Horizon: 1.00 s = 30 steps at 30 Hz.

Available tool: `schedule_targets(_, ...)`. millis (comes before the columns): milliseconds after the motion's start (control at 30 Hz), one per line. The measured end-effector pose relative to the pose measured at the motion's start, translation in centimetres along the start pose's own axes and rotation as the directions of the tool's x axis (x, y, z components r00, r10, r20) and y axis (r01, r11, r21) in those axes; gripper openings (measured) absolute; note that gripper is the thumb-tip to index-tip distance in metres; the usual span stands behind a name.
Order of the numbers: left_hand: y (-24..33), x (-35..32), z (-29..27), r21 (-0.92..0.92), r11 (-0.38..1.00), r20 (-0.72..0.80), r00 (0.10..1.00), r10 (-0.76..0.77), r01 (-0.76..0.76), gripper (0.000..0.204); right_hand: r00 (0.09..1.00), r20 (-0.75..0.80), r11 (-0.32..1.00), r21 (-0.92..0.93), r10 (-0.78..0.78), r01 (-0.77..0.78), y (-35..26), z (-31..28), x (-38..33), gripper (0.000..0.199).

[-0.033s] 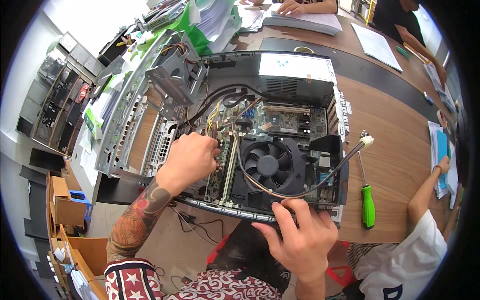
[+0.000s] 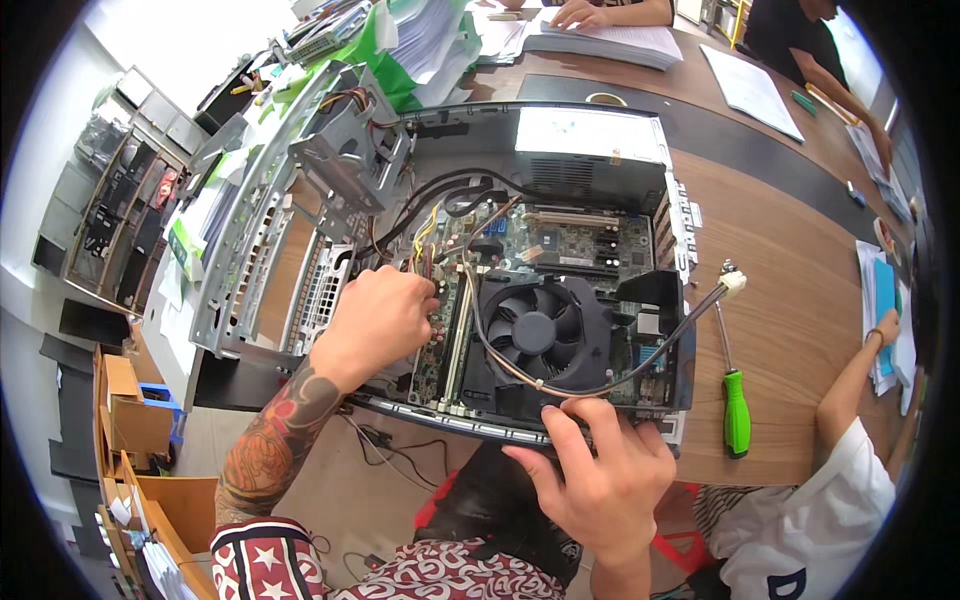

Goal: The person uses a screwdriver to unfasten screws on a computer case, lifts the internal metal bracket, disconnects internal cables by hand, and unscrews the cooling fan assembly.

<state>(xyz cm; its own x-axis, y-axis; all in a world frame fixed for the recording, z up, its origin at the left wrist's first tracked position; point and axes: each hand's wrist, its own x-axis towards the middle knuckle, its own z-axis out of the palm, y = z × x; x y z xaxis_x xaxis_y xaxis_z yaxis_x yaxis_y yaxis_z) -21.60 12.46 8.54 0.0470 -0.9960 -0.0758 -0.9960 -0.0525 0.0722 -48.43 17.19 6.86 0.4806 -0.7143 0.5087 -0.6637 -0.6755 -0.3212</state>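
An opened desktop computer case (image 2: 460,424) lies on its side on the table, its motherboard (image 2: 560,240) exposed. My left hand (image 2: 378,325) reaches in at the board's left edge, fingers curled beside the yellow power wires (image 2: 426,235). Whatever its fingertips hold is hidden. At the near rim my right hand (image 2: 605,465) grips the case edge, thumb below and fingertips above. Between the hands sits the black cooling fan (image 2: 534,333), with memory slots (image 2: 458,340) to its left. A loose cable with a white plug (image 2: 734,285) arches over the fan and out to the right.
A green-handled screwdriver (image 2: 736,415) lies right of the case. The metal power supply (image 2: 595,150) fills its far right corner. Paper stacks (image 2: 610,45) and a green bag (image 2: 390,60) stand behind. Other people sit around the table; a co-worker's hand (image 2: 886,325) rests at the right.
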Motion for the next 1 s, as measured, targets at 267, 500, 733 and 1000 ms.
schedule_targets(267, -0.6, 0.0, 0.6, -0.053, 0.999, -0.07, 0.998, 0.003, -0.007, 0.019, 1.0, 0.007, 1.0, 0.015, 0.016, -0.016, -0.3, 0.0, 0.2, 0.038)
schedule_targets(500, -0.6, 0.0, 0.3, -0.062, 0.998, 0.005, 1.0, 0.024, -0.024, 0.02, 1.0, -0.002, 1.0, 0.015, -0.001, 0.001, -0.2, 0.2, 0.2, 0.038)
schedule_targets(733, -0.2, 0.3, -0.3, -0.093, 0.995, -0.168, 0.985, 0.027, -0.044, 0.016, 0.997, 0.016, 0.997, 0.006, 0.07, -0.071, -1.1, -0.5, 0.4, 0.043)
schedule_targets(1000, 0.2, -0.4, -0.4, -0.164, 0.985, -0.205, 0.978, 0.026, -0.061, 0.021, 0.999, 0.002, 0.998, 0.045, 0.054, -0.054, -0.7, -0.1, 0.3, 0.043)
